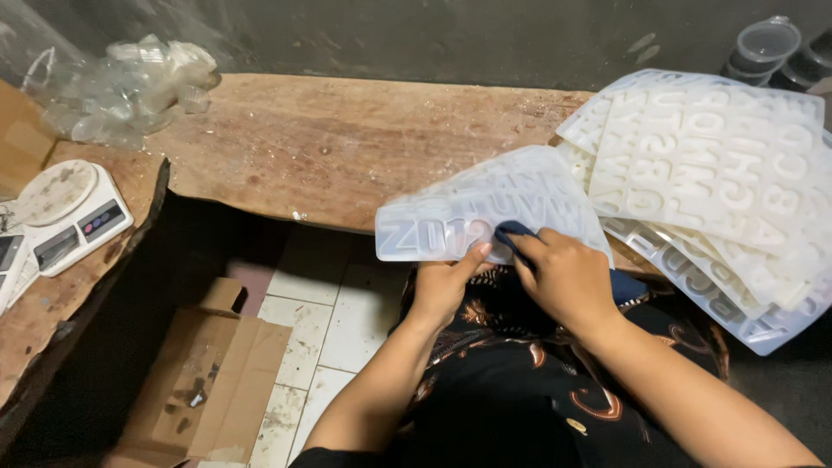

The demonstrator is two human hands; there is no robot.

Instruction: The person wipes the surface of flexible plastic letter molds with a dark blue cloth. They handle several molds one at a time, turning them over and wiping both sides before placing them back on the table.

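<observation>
The right hand (568, 277) covers most of a dark cloth (513, 232); only 1 edge shows. The left hand (446, 282) hides the lower edge of the held mold (485, 208). The mold stack (719, 173) is cut off at the right edge. The scale (65, 212) display is too small to read. The bag (130, 87) contents are blurred.

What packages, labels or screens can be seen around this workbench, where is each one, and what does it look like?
Kitchen scale: left on the bench, white, round platter, small grey display panel.
Second device: far left edge, mostly cut off, grey screen.
Plastic bag: back left of the wooden bench, clear, crumpled.
Lidded tubs: top right corner, round, clear plastic, stacked.
Cardboard box: on the tiled floor, brown, flattened, stained.
</observation>
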